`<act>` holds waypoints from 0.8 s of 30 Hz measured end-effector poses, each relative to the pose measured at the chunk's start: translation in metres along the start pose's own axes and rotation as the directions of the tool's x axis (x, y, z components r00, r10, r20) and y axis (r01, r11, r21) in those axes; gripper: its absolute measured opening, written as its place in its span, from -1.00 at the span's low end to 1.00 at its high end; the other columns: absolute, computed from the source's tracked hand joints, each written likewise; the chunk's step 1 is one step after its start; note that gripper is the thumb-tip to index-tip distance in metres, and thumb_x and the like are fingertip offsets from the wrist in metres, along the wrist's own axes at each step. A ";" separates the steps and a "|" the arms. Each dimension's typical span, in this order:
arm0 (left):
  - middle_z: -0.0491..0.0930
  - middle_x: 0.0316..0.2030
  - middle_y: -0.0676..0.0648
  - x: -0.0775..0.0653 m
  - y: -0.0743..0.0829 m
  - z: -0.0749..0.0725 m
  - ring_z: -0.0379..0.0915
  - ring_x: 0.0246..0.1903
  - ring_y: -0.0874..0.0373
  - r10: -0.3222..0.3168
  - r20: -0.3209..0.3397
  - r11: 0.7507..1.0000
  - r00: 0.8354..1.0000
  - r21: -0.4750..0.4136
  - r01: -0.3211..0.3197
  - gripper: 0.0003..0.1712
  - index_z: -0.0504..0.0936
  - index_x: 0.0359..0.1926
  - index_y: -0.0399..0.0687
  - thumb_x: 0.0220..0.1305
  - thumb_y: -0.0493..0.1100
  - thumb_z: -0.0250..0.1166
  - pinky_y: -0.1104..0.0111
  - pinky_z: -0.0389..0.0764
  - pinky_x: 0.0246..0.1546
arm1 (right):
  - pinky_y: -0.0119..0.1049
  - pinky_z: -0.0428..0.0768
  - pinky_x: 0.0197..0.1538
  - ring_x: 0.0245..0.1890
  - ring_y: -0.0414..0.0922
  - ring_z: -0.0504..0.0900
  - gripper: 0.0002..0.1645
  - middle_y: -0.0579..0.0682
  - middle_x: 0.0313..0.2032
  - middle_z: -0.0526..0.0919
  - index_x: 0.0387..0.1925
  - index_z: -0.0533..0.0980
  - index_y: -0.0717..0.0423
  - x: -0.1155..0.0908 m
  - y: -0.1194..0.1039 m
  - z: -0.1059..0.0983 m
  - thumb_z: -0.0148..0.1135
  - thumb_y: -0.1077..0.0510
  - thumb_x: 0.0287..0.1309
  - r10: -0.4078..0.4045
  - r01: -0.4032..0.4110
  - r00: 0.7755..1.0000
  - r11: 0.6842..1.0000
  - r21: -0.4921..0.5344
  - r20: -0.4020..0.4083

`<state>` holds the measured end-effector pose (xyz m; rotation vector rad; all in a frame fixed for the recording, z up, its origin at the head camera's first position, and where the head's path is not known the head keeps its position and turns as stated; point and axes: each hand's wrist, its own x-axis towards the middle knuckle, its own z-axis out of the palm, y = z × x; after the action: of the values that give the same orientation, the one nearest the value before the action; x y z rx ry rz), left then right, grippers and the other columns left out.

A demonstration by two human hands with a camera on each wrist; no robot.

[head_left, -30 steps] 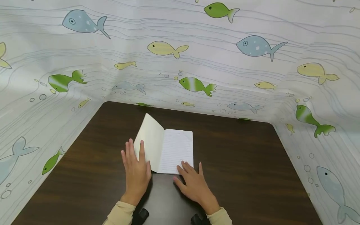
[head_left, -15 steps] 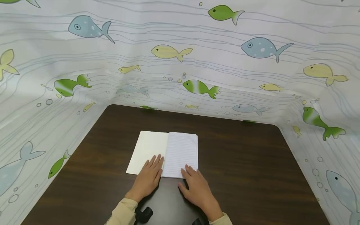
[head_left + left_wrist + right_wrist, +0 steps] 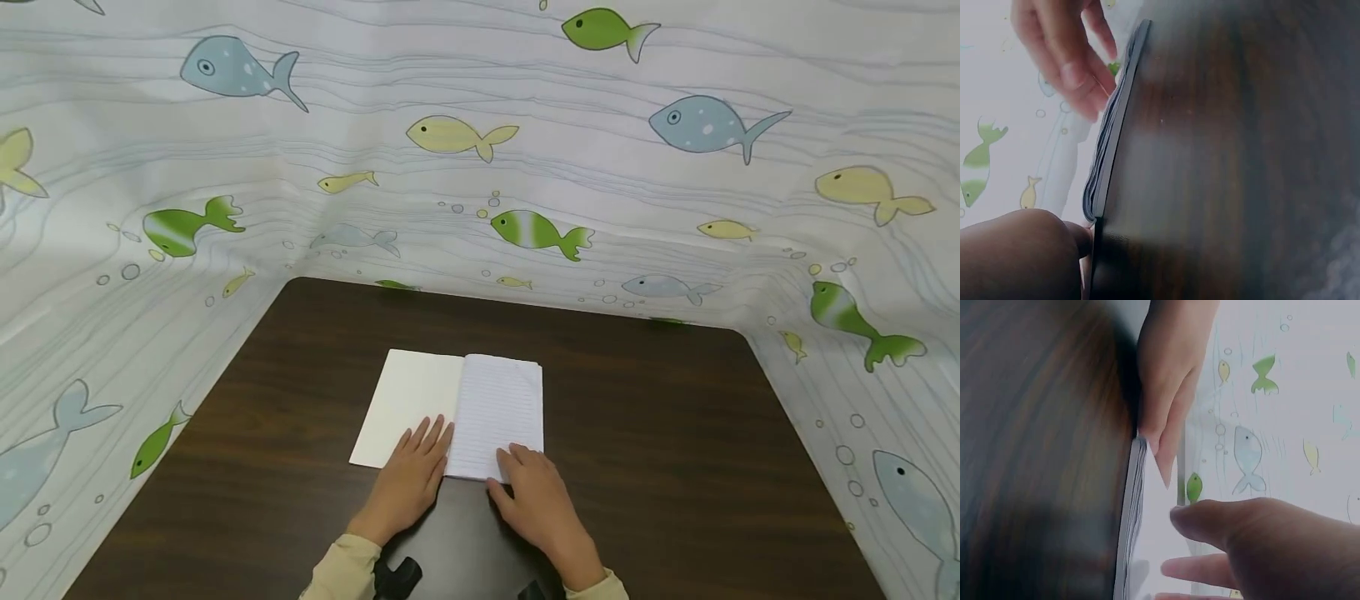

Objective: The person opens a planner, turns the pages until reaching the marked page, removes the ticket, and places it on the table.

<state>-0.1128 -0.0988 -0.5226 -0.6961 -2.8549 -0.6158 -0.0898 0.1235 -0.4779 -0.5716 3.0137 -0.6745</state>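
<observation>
A notebook lies spread on the dark table, its ruled page to the right and a blank cream inside cover to the left. My left hand rests flat on the lower part of the cream side near the fold, fingers extended. My right hand touches the lower right corner of the ruled page with relaxed fingers. In the right wrist view, that hand's thumb and fingers are spread over the page. The left wrist view shows the notebook's page edges side-on, low on the tabletop.
The dark wood-grain table extends around the notebook. White sheeting printed with fish surrounds its back and both sides. A black device sits at my left wrist, and part of another shows at the right.
The cream cover stood raised beside my left hand; it now lies flat with that hand on it. The notebook has shifted slightly right. My right hand stays at the lower right corner.
</observation>
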 end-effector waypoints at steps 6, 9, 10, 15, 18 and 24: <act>0.33 0.47 -0.29 -0.005 0.002 0.006 0.17 0.49 -0.25 -0.004 -0.005 0.999 1.000 -0.045 0.004 -0.44 0.40 0.47 -0.28 0.55 -0.20 0.15 -0.16 0.18 0.47 | 0.32 0.37 0.37 0.38 0.32 0.42 -0.39 0.42 0.34 0.45 0.29 0.54 0.31 0.005 -0.007 0.011 0.30 0.01 0.37 -0.035 0.035 0.999 0.999 0.004 -0.020; 0.32 0.48 -0.28 -0.006 0.002 0.008 0.15 0.50 -0.24 -0.006 -0.001 0.998 1.000 -0.059 0.006 -0.44 0.39 0.48 -0.26 0.56 -0.19 0.13 -0.15 0.16 0.49 | 0.33 0.29 0.42 0.43 0.37 0.32 -0.31 0.49 0.37 0.37 0.35 0.48 0.34 0.008 -0.009 0.016 0.28 -0.04 0.38 -0.015 0.015 1.000 1.000 -0.005 -0.020; 0.31 0.48 -0.27 -0.005 0.002 0.009 0.14 0.51 -0.23 -0.007 0.003 0.998 1.000 -0.060 0.007 -0.44 0.38 0.49 -0.26 0.57 -0.18 0.12 -0.15 0.15 0.49 | 0.33 0.27 0.43 0.45 0.39 0.29 -0.29 0.51 0.38 0.34 0.36 0.46 0.35 0.008 -0.010 0.017 0.27 -0.06 0.39 -0.002 0.002 1.000 1.000 -0.006 -0.018; 0.33 0.47 -0.27 -0.006 -0.001 0.011 0.16 0.50 -0.24 -0.002 -0.016 0.999 1.000 -0.053 0.001 -0.44 0.39 0.48 -0.25 0.56 -0.18 0.13 -0.15 0.17 0.49 | 0.30 0.28 0.44 0.47 0.45 0.20 -0.19 0.60 0.39 0.24 0.40 0.38 0.43 0.011 -0.008 0.026 0.19 -0.14 0.44 0.043 -0.043 0.999 0.999 -0.005 0.016; 0.35 0.46 -0.29 -0.006 -0.003 0.009 0.19 0.48 -0.25 0.005 -0.046 0.999 0.999 -0.052 -0.007 -0.44 0.41 0.47 -0.27 0.54 -0.19 0.15 -0.15 0.21 0.47 | 0.27 0.33 0.42 0.49 0.44 0.15 -0.15 0.61 0.42 0.18 0.43 0.33 0.43 0.014 -0.008 0.030 0.14 -0.18 0.47 0.056 -0.057 0.998 0.998 0.026 0.033; 0.33 0.46 -0.33 -0.001 -0.010 0.001 0.15 0.50 -0.25 -0.031 -0.026 0.976 0.999 -0.216 0.024 -0.44 0.39 0.46 -0.35 0.59 -0.15 0.11 -0.15 0.11 0.50 | 0.31 0.29 0.43 0.54 0.41 0.03 -0.05 0.56 0.49 0.06 0.49 0.25 0.41 0.025 -0.011 0.036 0.10 -0.28 0.47 0.087 -0.090 0.996 0.985 0.146 0.029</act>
<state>-0.1168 -0.1069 -0.5269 -0.6718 -2.8012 -0.9426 -0.1059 0.0907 -0.5038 -0.4337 2.9161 -0.8694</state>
